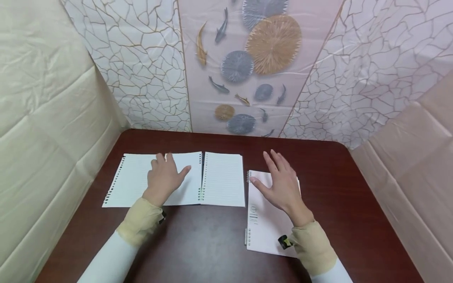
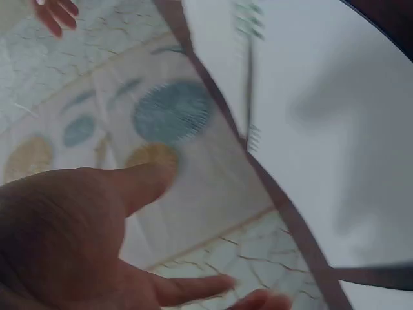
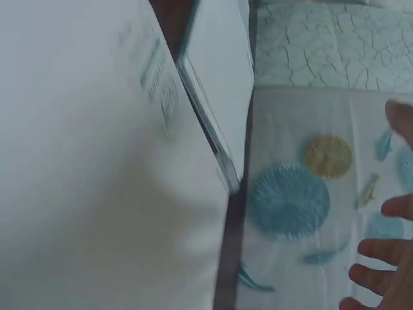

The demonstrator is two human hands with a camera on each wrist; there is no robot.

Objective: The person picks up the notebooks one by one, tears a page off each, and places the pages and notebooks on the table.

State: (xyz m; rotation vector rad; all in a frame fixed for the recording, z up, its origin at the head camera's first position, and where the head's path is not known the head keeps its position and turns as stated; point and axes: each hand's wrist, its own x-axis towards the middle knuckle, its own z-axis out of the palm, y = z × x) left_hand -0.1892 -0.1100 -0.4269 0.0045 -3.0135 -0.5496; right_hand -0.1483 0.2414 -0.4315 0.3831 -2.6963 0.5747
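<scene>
My left hand (image 1: 162,179) hovers over white perforated paper (image 1: 132,181) with holes along its left edge, thumb spread away from the fingers. Beside this paper, across a row of binding holes, lies a stack of lined white pages (image 1: 223,179). Over the upper part of a pale notebook (image 1: 269,220) is my right hand (image 1: 283,186), fingers apart and holding nothing. Small print and a row of coils run down that notebook's left side. In the left wrist view the left hand (image 2: 77,232) is raised off the paper, its palm bare. Spread fingers of the right hand (image 3: 387,265) show in the right wrist view.
Everything lies on a dark red-brown table (image 1: 212,243) with rounded far corners. A patterned cloth (image 1: 237,94) with fish and round leaf shapes hangs behind it. Plain beige cloth walls (image 1: 46,137) close in the left and right sides.
</scene>
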